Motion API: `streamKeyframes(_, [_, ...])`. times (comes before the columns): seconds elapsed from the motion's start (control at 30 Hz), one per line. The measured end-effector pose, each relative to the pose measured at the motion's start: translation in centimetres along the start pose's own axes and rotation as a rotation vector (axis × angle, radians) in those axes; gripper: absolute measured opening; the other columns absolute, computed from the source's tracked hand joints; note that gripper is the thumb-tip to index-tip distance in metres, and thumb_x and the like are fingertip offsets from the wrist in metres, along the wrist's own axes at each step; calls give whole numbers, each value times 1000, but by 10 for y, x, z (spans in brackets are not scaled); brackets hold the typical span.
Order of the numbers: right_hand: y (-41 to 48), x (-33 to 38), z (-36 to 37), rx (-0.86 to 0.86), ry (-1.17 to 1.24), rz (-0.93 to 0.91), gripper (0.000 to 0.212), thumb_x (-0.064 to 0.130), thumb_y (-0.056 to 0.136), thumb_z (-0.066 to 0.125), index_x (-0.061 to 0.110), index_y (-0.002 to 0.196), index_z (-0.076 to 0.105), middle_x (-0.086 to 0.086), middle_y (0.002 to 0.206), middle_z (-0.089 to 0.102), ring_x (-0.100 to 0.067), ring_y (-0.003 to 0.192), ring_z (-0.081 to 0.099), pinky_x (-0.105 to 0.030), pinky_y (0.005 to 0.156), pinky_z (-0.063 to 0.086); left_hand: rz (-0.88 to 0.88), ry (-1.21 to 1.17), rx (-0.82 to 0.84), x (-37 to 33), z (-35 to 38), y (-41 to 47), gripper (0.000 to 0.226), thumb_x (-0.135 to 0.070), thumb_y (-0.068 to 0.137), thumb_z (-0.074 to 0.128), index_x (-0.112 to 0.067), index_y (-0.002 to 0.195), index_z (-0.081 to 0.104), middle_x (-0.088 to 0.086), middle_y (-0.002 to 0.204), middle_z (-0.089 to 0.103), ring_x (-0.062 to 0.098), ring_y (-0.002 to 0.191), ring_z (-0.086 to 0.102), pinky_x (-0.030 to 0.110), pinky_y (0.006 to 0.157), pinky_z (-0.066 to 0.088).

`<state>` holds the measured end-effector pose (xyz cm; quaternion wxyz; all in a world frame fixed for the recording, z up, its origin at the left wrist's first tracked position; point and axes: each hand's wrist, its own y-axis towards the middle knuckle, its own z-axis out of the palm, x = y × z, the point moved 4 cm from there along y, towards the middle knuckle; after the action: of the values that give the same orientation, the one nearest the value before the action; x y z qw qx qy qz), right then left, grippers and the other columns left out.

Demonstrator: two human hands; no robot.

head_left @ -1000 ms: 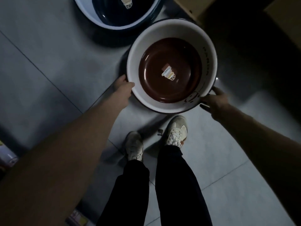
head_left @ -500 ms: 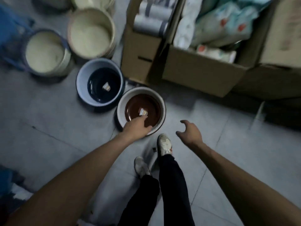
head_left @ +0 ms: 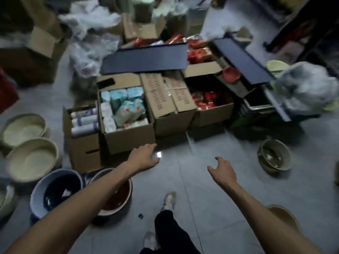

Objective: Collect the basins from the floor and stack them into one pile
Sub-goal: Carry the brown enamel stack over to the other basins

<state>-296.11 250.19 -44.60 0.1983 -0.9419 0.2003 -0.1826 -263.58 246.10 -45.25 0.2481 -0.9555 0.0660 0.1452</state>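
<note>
Both hands are empty with fingers loosely spread: the left hand point(head_left: 145, 158) hovers just in front of the cardboard box point(head_left: 128, 140), and the right hand point(head_left: 222, 171) hangs farther out from it over bare floor point(head_left: 192, 182). Under the left forearm, near the box's front left corner, the round brown basin point(head_left: 121, 196) sits mouth up beside the blue basin point(head_left: 55, 195). Two cream basins point(head_left: 31, 160) lie left of the box and an olive basin point(head_left: 275, 156) lies well to its right, with open tile between.
</note>
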Motion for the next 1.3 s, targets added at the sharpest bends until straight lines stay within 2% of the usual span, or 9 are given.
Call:
streamKeyframes(0.17, [-53, -111, -77, -153, 85, 179, 68, 50, 91, 62, 22, 150, 43, -16, 144, 50, -36, 128, 53, -44, 102, 45, 255, 186, -16, -120, -28, -11, 75, -57, 94, 53, -26, 158, 32, 3, 157, 45, 28, 136, 51, 45, 105, 44])
streamKeyframes(0.33, [-96, -212, -116, -257, 181, 314, 72, 55, 88, 64, 22, 149, 43, -16, 143, 50, -36, 129, 51, -44, 104, 44, 413, 250, -21, -234, -35, -7, 76, -57, 93, 55, -28, 159, 31, 1, 157, 44, 24, 136, 50, 46, 112, 41])
streamKeyframes(0.53, [-119, -327, -126, -276, 317, 446, 79, 59, 84, 67, 20, 148, 43, -19, 142, 49, -38, 129, 49, -43, 104, 44, 578, 393, -7, -372, -9, 1, 74, -58, 96, 52, -30, 160, 26, 1, 164, 32, 25, 150, 31, 58, 122, 22])
streamKeyframes(0.73, [-96, -456, -120, -297, 371, 554, 90, 78, 63, 39, 25, 134, 55, -11, 139, 57, -34, 124, 55, -44, 100, 49, 712, 553, 25, -512, 32, 24, 75, -56, 95, 55, -30, 159, 26, 4, 165, 30, 29, 152, 26, 66, 120, 19])
streamKeyframes(0.83, [-79, -508, -121, -267, 372, 570, 82, 74, 68, 42, 26, 133, 57, -8, 139, 58, -32, 126, 55, -43, 103, 48, 754, 603, 29, -577, 53, 41, 76, -56, 94, 56, -30, 159, 26, 6, 165, 28, 30, 153, 23, 67, 121, 16])
streamKeyframes(0.93, [-71, -543, -122, -225, 459, 581, 82, 64, 81, 56, 20, 150, 46, -12, 152, 48, -34, 139, 44, -45, 113, 40, 813, 656, 81, -628, 76, 51, 81, -60, 91, 56, -30, 160, 25, 7, 165, 25, 32, 154, 19, 67, 121, 15])
streamKeyframes(1.03, [-60, -578, -114, -274, 530, 628, 87, 71, 72, 49, 24, 145, 51, -10, 147, 53, -31, 133, 50, -45, 106, 47, 892, 759, 133, -672, 99, 70, 84, -66, 89, 54, -31, 160, 24, 7, 164, 27, 33, 151, 22, 64, 117, 21])
streamKeyframes(1.17, [-60, -590, -139, -265, 546, 725, 63, 49, 84, 70, 21, 139, 56, -9, 136, 61, -32, 122, 60, -39, 96, 52, 943, 847, 229, -729, 131, 105, 84, -65, 91, 54, -31, 161, 22, 7, 166, 24, 33, 152, 22, 61, 118, 21])
streamKeyframes(1.3, [-31, -642, -107, -207, 581, 868, 59, 60, 80, 61, 30, 130, 57, -4, 117, 70, -29, 104, 68, -38, 82, 57, 1011, 941, 325, -785, 174, 150, 83, -66, 91, 53, -30, 160, 24, 7, 165, 28, 32, 150, 27, 59, 118, 23])
